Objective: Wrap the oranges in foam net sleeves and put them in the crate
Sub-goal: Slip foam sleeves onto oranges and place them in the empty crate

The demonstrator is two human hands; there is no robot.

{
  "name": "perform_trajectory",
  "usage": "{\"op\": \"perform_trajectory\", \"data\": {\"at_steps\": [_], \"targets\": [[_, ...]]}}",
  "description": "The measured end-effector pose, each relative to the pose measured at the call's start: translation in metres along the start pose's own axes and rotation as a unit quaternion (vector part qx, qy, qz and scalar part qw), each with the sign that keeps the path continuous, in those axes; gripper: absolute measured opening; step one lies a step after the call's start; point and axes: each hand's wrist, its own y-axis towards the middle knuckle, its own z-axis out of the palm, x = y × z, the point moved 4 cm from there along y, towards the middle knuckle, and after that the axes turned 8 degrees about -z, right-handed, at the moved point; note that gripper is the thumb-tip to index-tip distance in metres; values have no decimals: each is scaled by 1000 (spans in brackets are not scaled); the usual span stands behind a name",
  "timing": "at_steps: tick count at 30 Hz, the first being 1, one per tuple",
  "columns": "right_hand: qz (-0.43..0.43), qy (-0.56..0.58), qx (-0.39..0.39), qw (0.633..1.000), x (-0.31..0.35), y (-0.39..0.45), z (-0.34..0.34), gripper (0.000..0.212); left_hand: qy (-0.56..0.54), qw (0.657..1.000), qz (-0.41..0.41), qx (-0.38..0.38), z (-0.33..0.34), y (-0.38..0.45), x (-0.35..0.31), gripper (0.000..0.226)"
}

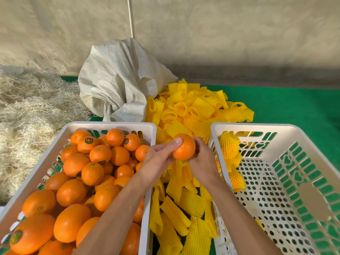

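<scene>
1. Your left hand (156,159) grasps one bare orange (184,147); the thumb lies over its top and the other fingers curl under it.
2. Your right hand (204,159) is on the far side of the same orange. Its fingers are hidden behind the fruit, so I cannot tell if they grip the orange or the sleeve under it.
3. The orange is in the air over the gap between the two crates, above the loose foam net sleeves (193,111). A yellow sleeve (179,168) hangs just under it, between your wrists.
4. The left crate (110,124) is full of unwrapped oranges (92,173), heaped up to its rim. Your left forearm crosses its right edge.
5. The right crate (257,127) holds a few wrapped oranges (230,155) along its left wall. Most of its perforated floor is open, so there is room there.
6. The gap between the crates is narrow and filled with sleeves, which spread out on the green surface (285,105) behind the crates.
7. A white woven sack (119,80) lies behind the left crate, touching the sleeve pile. Pale straw (27,116) lies to the left.
</scene>
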Motion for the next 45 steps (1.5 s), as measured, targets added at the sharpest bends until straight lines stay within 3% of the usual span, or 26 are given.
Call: {"op": "perform_trajectory", "data": {"at_steps": [5,8,11,14,18,20,23,26,29,31,33,35,37,41,45], "targets": [[16,72,-37,997,6,2,-6,12,-5,995,31,-92,-6,0,0,59],[18,83,-89,992,10,3,-18,9,77,984,58,-151,-6,-2,0,63],[-4,43,-125,991,14,3,-30,13,179,968,66,-162,-1,0,4,63],[-135,-107,-114,978,33,-5,-25,24,257,943,103,-183,3,2,7,53],[-310,-201,-94,924,53,-16,-20,24,287,922,139,-219,8,0,6,42],[-394,-230,-102,884,57,-21,-21,21,285,920,118,-243,9,-4,8,50],[-432,-213,-85,872,59,-22,-21,16,251,928,102,-255,11,-8,9,53],[-377,-150,-43,913,58,-20,-20,20,269,923,131,-242,12,-10,5,48],[-237,-55,-58,968,53,-16,-27,37,232,934,164,-217,11,-8,3,39],[-114,-93,-67,987,41,-12,-30,47,215,940,152,-215,8,-5,3,49],[56,-44,26,997,25,-10,-23,69,224,942,131,-215,6,-2,7,56],[190,101,121,969,17,-16,-8,86,244,937,125,-216,4,1,10,54],[188,163,104,963,15,-15,-1,87,250,937,125,-209,4,2,12,56],[119,145,-38,982,10,-6,-13,73,213,961,118,-130,14,3,11,73],[57,86,-132,986,5,5,-47,67,157,972,85,-150,10,7,12,57]]}}
